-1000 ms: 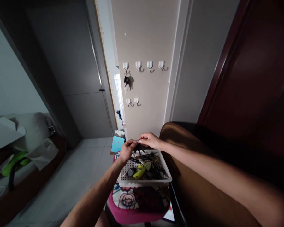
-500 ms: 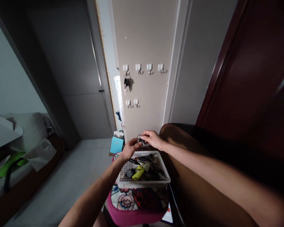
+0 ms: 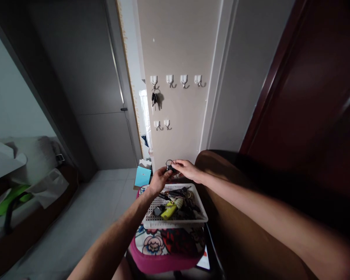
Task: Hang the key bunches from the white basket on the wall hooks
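Note:
Just beyond the far edge of a white basket (image 3: pixel 175 224), my left hand (image 3: pixel 160 179) and my right hand (image 3: pixel 187 171) meet around a bunch of keys on a ring (image 3: pixel 169 161). Fingers of both hands are closed on the dark keys below the ring, and the ring stands up above them. The individual keys are mostly hidden by my fingers. Inside the basket lie a yellow item (image 3: pixel 168 210), a round dark item (image 3: pixel 158 210) and several dark keys and tags (image 3: pixel 189 208).
White hooks (image 3: pixel 169 80) are fixed to the beige wall panel in two rows. Keys (image 3: pixel 154 99) hang from the upper left one. The basket rests on a pink flowered stool (image 3: pixel 163 262). A brown seat (image 3: pixel 221 186) stands at right, a blue box (image 3: pixel 142 176) on the floor.
My hands have shifted slightly up and left with the keys. The ring now stands more upright and shows more plainly above my fingers. The view has tilted a little.

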`<state>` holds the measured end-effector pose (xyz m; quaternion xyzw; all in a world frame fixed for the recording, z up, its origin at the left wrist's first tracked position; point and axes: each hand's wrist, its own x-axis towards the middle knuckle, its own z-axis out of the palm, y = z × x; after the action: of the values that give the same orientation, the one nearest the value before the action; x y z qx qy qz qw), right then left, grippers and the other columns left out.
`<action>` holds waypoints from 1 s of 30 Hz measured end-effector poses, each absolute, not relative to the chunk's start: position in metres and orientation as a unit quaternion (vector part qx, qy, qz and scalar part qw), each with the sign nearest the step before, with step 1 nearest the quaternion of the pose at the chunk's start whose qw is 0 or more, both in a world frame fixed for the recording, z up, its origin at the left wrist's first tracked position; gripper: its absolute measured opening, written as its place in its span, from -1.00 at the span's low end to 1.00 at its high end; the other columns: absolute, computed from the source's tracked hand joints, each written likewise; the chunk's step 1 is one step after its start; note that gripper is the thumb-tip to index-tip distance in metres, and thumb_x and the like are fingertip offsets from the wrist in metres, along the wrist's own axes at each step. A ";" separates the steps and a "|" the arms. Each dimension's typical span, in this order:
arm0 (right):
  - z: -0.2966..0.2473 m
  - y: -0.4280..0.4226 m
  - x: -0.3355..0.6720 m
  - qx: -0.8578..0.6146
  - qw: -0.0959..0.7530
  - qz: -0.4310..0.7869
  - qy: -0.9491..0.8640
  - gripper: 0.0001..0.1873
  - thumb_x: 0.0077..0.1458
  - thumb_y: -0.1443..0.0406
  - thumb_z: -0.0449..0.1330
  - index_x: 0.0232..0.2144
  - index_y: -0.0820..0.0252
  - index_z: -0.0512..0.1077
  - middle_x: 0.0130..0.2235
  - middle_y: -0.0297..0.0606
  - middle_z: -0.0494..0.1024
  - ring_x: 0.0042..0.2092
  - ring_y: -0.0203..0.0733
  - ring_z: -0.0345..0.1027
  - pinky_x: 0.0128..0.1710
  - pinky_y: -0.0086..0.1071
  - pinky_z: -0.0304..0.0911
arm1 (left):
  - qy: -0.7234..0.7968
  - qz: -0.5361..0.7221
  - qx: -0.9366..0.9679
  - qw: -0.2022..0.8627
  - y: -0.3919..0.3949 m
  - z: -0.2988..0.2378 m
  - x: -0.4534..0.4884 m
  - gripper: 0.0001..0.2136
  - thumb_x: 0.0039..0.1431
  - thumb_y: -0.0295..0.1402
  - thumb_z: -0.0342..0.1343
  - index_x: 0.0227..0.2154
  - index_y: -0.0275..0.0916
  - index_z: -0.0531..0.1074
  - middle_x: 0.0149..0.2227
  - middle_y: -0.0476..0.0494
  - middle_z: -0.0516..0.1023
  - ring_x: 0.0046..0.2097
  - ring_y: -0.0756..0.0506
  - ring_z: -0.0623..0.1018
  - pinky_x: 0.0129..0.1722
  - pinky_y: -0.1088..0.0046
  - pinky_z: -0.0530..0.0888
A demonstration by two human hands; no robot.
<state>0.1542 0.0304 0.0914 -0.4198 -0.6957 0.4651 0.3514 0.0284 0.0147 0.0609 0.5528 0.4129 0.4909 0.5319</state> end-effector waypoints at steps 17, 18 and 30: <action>0.156 0.080 0.142 -0.421 0.533 0.230 -0.697 -0.71 -0.11 0.26 -0.09 -0.27 0.18 0.20 -0.36 -0.28 0.35 -0.41 -0.32 0.23 -0.40 -0.46 0.18 | 0.394 0.539 0.647 0.369 0.063 0.147 0.038 -0.59 -0.19 -0.54 -0.08 -0.16 -0.34 0.11 -0.41 -0.14 0.35 -0.50 0.09 0.34 -0.57 0.62 0.28; 0.173 0.086 0.140 -0.425 0.548 0.233 -0.682 -0.71 -0.10 0.25 -0.10 -0.25 0.18 0.17 -0.36 -0.29 0.34 -0.43 -0.34 0.24 -0.44 -0.47 0.18 | 0.391 0.550 0.645 0.359 0.067 0.160 0.039 -0.55 -0.19 -0.54 -0.07 -0.13 -0.32 0.07 -0.35 -0.17 0.34 -0.48 0.08 0.35 -0.57 0.62 0.28; 0.292 0.144 0.128 -0.430 0.634 0.258 -0.588 -0.76 -0.05 0.32 -0.10 -0.26 0.19 0.19 -0.40 -0.30 0.33 -0.61 -0.48 0.19 -0.75 -0.61 -0.03 | 0.422 0.569 0.675 0.207 0.119 0.257 0.042 -0.46 -0.23 -0.57 -0.07 -0.07 -0.28 0.03 -0.14 -0.26 0.23 -0.33 -0.06 0.37 -0.42 0.47 0.30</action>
<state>0.1282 0.1441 0.2923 -0.4300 -0.5885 0.2583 0.6341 0.0416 0.1192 0.2571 0.6751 0.4217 0.5689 0.2068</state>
